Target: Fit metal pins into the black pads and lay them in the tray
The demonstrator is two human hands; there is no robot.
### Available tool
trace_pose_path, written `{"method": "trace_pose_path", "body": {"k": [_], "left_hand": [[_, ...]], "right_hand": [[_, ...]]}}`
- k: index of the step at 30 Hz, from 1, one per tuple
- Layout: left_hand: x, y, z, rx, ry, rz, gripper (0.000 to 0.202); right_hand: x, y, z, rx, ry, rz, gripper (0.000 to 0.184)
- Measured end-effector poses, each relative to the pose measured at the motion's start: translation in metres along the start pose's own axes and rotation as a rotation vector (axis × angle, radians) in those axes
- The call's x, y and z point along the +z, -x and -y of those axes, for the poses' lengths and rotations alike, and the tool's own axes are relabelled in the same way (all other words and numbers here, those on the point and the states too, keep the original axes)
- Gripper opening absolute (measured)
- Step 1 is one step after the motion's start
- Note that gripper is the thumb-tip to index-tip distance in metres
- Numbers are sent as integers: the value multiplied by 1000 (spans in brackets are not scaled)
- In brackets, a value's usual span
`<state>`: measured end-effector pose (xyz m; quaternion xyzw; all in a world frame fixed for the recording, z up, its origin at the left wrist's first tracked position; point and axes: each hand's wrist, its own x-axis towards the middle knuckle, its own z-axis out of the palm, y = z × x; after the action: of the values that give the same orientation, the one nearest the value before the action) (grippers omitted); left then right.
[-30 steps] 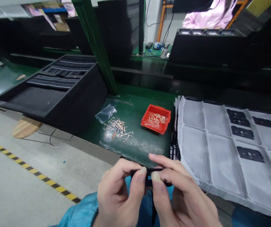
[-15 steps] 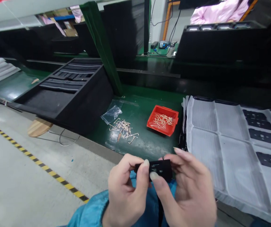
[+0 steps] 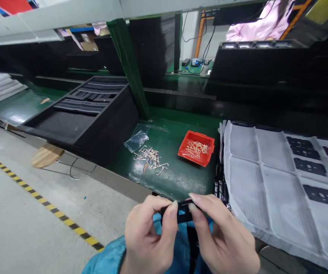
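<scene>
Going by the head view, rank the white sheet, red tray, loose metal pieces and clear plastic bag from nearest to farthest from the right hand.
From the right hand:
1. White sheet: directly to its right.
2. Red tray: ahead, slightly left.
3. Loose metal pieces: ahead, left of the tray.
4. Clear plastic bag: farthest, just beyond the pieces.

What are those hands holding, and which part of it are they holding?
They hold a small flat black piece by its two opposite ends: the left hand pinches one end, the right hand the other.
</scene>
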<state>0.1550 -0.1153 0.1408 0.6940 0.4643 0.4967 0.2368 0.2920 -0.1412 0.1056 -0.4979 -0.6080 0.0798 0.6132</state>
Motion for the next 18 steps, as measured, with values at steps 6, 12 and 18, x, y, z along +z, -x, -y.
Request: {"method": "trace_pose_path", "body": {"k": [6, 12, 18], "left_hand": [[-24, -1, -2, 459, -290, 43, 15], [-37, 9, -16, 585, -338, 61, 13], [-27, 28, -16, 533, -222, -178, 16]], "right_hand": [[-5, -9, 9, 82, -140, 7, 20], [-1, -3, 9, -207, -220, -217, 7], [-6, -3, 10, -322, -185, -325, 19]]}}
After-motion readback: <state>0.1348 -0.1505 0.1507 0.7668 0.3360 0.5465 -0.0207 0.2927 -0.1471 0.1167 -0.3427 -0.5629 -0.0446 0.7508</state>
